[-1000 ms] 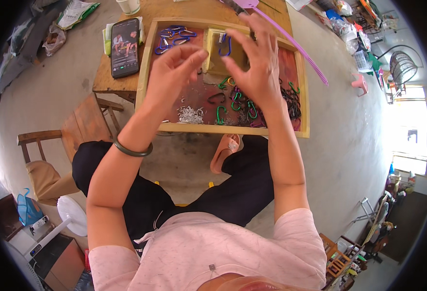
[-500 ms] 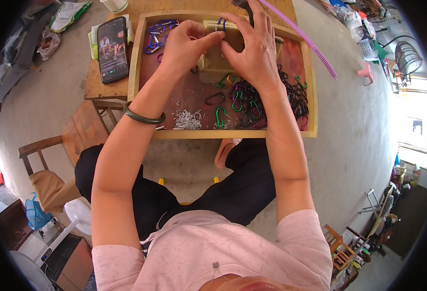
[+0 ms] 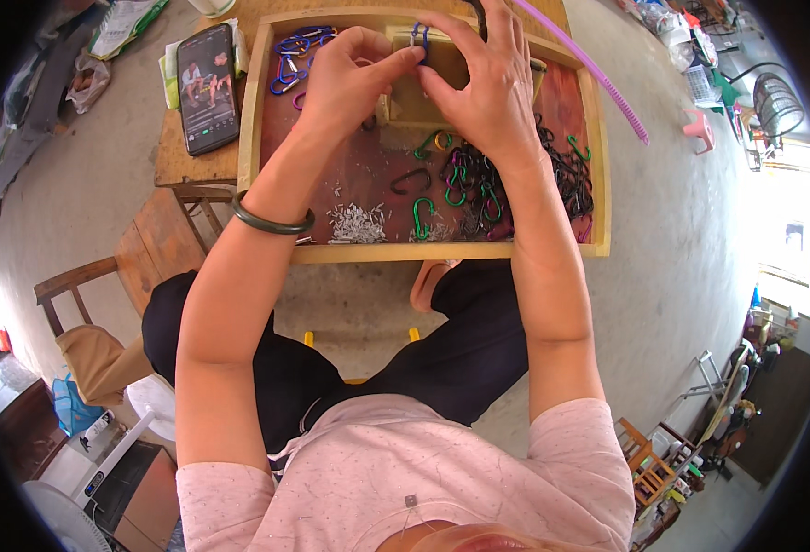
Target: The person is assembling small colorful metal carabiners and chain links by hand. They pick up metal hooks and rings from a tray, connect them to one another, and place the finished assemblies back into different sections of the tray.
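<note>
A blue carabiner point(image 3: 426, 41) stands over a yellowish block point(image 3: 414, 107) at the far middle of a wooden tray point(image 3: 442, 250). My left hand point(image 3: 354, 75) pinches at its lower left side with thumb and forefinger; the other fingers are curled. Around it from the right comes my right hand point(image 3: 488, 87), forefinger at its top and thumb near its lower end. A dark, curved handle-like piece point(image 3: 480, 13) passes by the right hand's fingers; whether they grip it I cannot tell. Several blue carabiners point(image 3: 299, 57) lie in the tray's far left corner.
Small silver pins point(image 3: 357, 224) are heaped near the tray's front edge. Green hooks point(image 3: 422, 219) and a tangle of black hooks point(image 3: 566, 179) fill its right side. A phone point(image 3: 208, 90) lies left of the tray. A purple ribbed tube point(image 3: 598, 78) crosses the far right corner.
The view has shifted slightly, so the tray sits a little farther up and its right side farther right. Both hands stay at the blue carabiner, with the left forefinger and thumb still pinched.
</note>
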`<action>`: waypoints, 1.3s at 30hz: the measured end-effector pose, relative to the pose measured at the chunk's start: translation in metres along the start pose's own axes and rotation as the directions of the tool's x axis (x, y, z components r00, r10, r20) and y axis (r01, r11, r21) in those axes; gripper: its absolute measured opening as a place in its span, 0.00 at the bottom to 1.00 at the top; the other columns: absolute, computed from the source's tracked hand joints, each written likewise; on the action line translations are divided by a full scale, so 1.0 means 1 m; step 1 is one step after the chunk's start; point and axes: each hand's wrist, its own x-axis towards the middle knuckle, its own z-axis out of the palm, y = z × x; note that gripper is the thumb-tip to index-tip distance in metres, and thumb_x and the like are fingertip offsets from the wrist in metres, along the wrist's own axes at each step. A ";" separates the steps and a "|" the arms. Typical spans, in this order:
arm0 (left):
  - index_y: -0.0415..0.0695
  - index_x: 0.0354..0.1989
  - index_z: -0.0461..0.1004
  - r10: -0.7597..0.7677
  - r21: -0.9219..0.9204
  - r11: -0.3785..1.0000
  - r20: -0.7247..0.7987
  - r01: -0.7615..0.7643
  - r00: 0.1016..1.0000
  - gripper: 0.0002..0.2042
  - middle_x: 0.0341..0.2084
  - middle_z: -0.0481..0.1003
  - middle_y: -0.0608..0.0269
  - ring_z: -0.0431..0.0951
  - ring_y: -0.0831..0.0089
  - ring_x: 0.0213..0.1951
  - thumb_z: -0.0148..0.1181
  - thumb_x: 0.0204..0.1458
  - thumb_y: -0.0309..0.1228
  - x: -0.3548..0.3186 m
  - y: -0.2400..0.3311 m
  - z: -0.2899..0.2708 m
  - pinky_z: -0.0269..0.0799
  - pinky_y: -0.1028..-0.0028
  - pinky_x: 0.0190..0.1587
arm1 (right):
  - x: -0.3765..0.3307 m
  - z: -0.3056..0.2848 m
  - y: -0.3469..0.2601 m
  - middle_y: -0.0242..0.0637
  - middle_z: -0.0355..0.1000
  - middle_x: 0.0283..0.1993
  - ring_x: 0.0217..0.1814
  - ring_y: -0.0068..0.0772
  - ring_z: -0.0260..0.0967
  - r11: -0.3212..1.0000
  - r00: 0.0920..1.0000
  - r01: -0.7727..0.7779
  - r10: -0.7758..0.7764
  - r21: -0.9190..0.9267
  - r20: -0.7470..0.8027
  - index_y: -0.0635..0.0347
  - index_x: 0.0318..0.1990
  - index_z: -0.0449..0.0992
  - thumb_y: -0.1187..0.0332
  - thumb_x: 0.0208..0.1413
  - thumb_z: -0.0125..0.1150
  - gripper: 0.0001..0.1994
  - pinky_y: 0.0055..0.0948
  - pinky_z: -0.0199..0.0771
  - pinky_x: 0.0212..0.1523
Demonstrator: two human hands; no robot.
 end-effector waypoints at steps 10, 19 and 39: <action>0.41 0.20 0.76 -0.028 0.204 0.979 0.042 0.019 0.999 0.22 0.12 0.70 0.72 0.69 0.85 0.16 0.74 0.54 0.46 -0.002 -0.003 -0.007 0.60 0.78 0.18 | -0.005 0.001 0.008 0.56 0.54 0.76 0.77 0.62 0.52 0.992 0.997 0.077 -0.078 -0.100 -0.010 0.57 0.62 0.74 0.71 0.49 0.71 0.29 0.54 0.55 0.74; 0.39 0.23 0.78 0.003 0.520 0.854 -0.039 0.017 0.999 0.19 0.12 0.72 0.66 0.70 0.76 0.15 0.73 0.54 0.43 -0.009 -0.003 -0.002 0.65 0.68 0.21 | 0.008 -0.005 0.002 0.58 0.74 0.58 0.62 0.61 0.71 0.993 1.000 -0.022 0.024 0.115 -0.014 0.66 0.64 0.72 0.73 0.59 0.59 0.24 0.47 0.71 0.62; 0.43 0.51 0.75 0.710 0.909 0.138 0.187 -0.394 0.679 0.33 0.42 0.76 0.58 0.75 0.56 0.49 0.80 0.34 0.41 -0.016 0.045 -0.014 0.65 0.58 0.57 | 0.002 0.005 -0.002 0.49 0.79 0.49 0.53 0.57 0.73 0.995 0.993 0.102 -0.101 0.012 -0.068 0.58 0.58 0.79 0.73 0.56 0.61 0.20 0.53 0.65 0.62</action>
